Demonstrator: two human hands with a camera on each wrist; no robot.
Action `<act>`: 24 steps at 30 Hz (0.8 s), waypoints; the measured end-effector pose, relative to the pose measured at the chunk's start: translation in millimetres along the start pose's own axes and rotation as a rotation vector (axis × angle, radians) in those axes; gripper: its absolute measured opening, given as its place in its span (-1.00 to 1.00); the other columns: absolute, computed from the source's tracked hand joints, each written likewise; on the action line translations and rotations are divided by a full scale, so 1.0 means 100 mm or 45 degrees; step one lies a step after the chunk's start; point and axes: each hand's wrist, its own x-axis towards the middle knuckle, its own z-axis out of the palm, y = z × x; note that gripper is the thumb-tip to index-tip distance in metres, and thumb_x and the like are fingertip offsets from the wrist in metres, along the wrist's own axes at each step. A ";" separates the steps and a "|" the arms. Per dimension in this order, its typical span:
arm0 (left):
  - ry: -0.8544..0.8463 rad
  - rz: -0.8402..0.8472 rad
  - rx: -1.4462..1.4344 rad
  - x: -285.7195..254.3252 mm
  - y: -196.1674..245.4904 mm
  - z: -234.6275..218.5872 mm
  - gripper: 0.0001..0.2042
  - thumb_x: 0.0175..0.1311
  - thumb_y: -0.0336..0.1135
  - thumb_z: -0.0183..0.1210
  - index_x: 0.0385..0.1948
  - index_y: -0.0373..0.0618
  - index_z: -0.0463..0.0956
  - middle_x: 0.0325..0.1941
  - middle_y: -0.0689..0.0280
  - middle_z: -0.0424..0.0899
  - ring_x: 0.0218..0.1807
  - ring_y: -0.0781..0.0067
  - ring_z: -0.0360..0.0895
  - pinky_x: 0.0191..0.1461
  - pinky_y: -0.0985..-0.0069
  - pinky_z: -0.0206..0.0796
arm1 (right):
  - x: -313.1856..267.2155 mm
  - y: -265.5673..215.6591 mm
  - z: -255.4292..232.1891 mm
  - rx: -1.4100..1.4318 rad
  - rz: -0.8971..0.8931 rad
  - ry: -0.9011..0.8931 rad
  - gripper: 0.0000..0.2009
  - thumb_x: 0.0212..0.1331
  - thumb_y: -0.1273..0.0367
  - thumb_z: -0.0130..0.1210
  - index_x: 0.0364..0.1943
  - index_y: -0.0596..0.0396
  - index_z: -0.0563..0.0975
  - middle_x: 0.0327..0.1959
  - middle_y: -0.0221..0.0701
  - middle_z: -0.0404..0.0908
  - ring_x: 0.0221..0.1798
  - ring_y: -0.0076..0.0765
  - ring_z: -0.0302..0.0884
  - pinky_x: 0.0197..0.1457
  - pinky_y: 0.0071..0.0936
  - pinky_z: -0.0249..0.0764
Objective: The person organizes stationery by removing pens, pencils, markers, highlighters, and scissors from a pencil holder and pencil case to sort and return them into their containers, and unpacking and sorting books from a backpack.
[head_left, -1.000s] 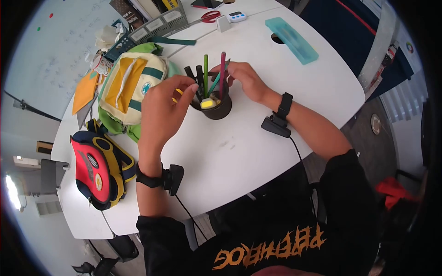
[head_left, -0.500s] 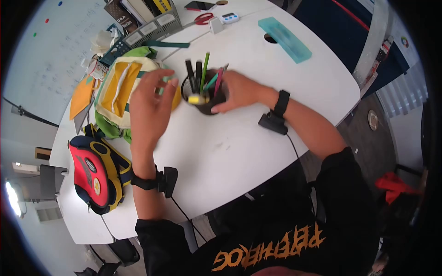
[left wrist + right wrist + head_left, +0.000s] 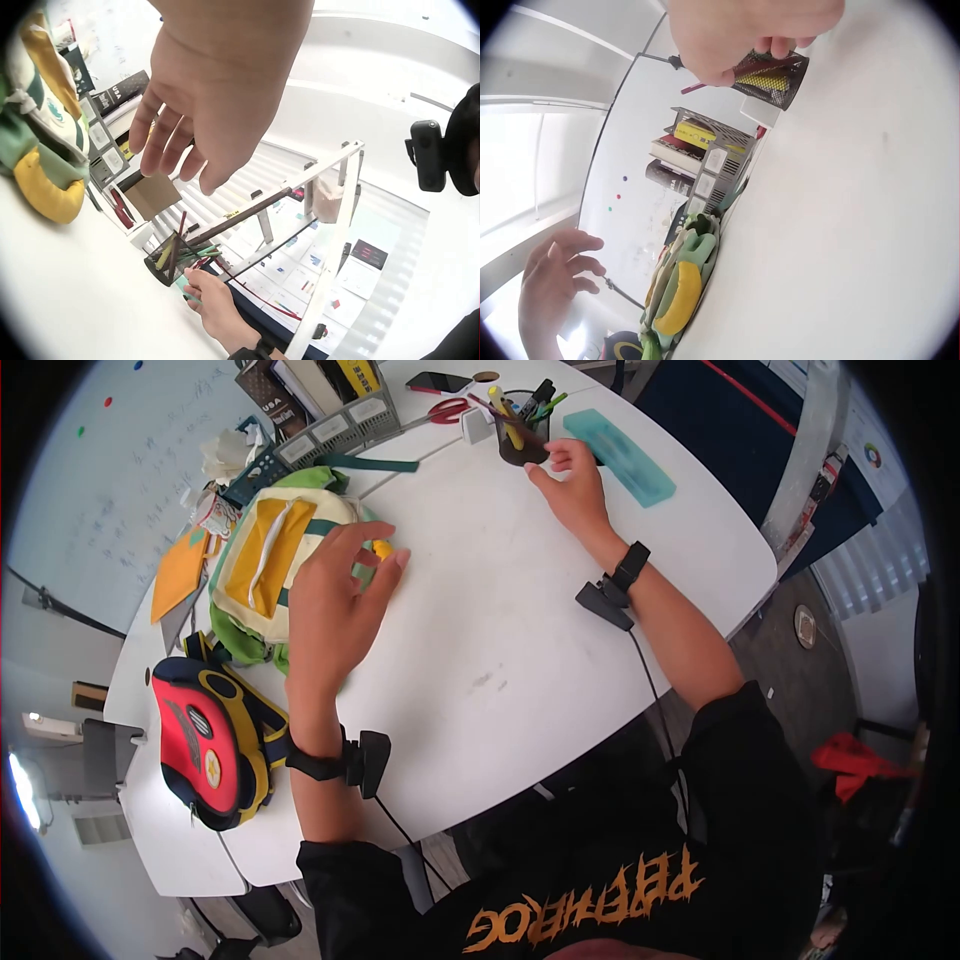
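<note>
A black mesh pen holder stands on the far part of the white table, filled with pens, pencils and a yellow highlighter. Right beside its near side is my right hand, fingers loosely bent and thumb apart from them. The right wrist view shows this hand overlapping the mesh holder. My left hand hovers with relaxed fingers and nothing in its grasp, over the edge of a green, cream and yellow backpack. In the left wrist view, the left hand's fingers hang loosely spread.
A red and navy backpack lies at the left. Translucent teal case rests right of the holder. Behind stand a white block, red scissors, a phone and a grey basket of books.
My right hand took the pen holder by its side and moved it from mid-table to the far back, beside the teal case. The left hand drew back from the holder toward the green backpack.
</note>
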 end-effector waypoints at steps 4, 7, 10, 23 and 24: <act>-0.015 0.042 0.005 -0.03 0.03 -0.01 -0.70 0.43 -0.25 0.36 0.04 -0.24 0.68 -0.08 0.26 0.76 -0.12 0.45 0.68 -0.16 0.49 0.53 | -0.04 -0.04 0.00 0.157 0.010 -0.369 -0.48 0.23 0.19 0.43 0.23 0.09 0.61 0.16 -0.25 0.72 0.11 -0.31 0.63 0.19 -0.33 0.56; -0.061 0.023 0.063 -0.02 0.02 -0.01 -0.70 0.41 -0.24 0.37 0.03 -0.22 0.69 -0.09 0.27 0.77 -0.14 0.45 0.67 -0.16 0.48 0.51 | 0.00 -0.05 0.00 0.144 -0.021 -0.557 -0.32 0.26 0.16 0.41 0.43 0.09 0.48 0.28 -0.20 0.66 0.19 -0.26 0.61 0.21 -0.33 0.56; -0.090 -0.006 0.070 -0.07 0.02 0.00 -0.70 0.39 -0.23 0.38 0.03 -0.21 0.70 -0.08 0.26 0.78 -0.14 0.45 0.67 -0.15 0.47 0.50 | -0.06 -0.10 0.01 0.148 0.021 -0.426 -0.14 0.30 0.09 0.40 0.62 0.00 0.25 0.42 -0.19 0.54 0.34 -0.21 0.54 0.25 -0.32 0.55; -0.273 -0.030 0.438 -0.03 -0.51 0.30 -0.66 0.31 -0.11 0.40 0.01 -0.06 0.67 -0.18 0.16 0.76 -0.15 0.11 0.74 -0.07 0.24 0.53 | -0.19 -0.20 0.08 0.103 -0.135 -0.387 -0.46 0.29 0.21 0.39 0.33 0.00 0.57 0.17 -0.32 0.73 0.04 -0.33 0.69 0.09 -0.33 0.60; -0.261 -0.087 0.463 0.01 -0.56 0.32 -0.64 0.31 -0.10 0.39 0.04 -0.07 0.67 -0.22 0.18 0.77 -0.16 0.11 0.75 -0.08 0.23 0.53 | -0.21 -0.23 0.08 0.107 -0.158 -0.423 -0.49 0.29 0.24 0.40 0.31 0.00 0.59 0.14 -0.34 0.74 -0.02 -0.35 0.70 0.05 -0.35 0.60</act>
